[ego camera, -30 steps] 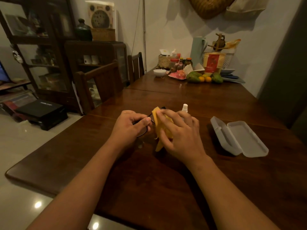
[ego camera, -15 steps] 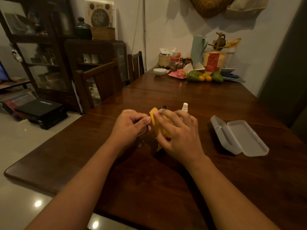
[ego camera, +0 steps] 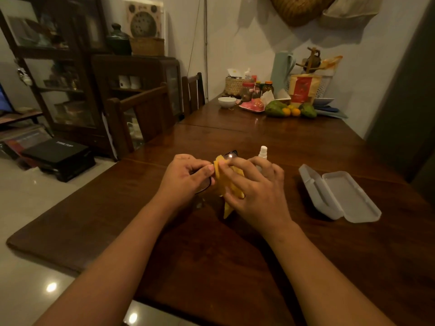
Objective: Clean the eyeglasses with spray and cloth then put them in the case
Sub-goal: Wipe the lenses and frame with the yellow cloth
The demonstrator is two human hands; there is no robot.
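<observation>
Black-framed eyeglasses [ego camera: 230,155] are held above the dark wooden table [ego camera: 211,267], mostly hidden by both hands. My left hand [ego camera: 186,176] pinches the frame at its left side. My right hand [ego camera: 255,192] presses a yellow cloth [ego camera: 222,182] against a lens; the cloth's tail hangs down toward the table. A small white spray bottle [ego camera: 263,152] stands just behind my right hand. To the right, a grey plastic glasses case [ego camera: 339,195] lies with its lid folded out, nothing inside.
Fruit [ego camera: 289,110], jars, a white bowl [ego camera: 226,102], a basket and a jug crowd the table's far end by the wall. Two wooden chairs [ego camera: 141,114] stand along the left edge. A dark cabinet and a black box sit on the floor at left.
The fingers of my right hand have shifted slightly over the cloth, rubbing the lens; one black corner of the frame shows more above the cloth. The case and the bottle have stayed put.
</observation>
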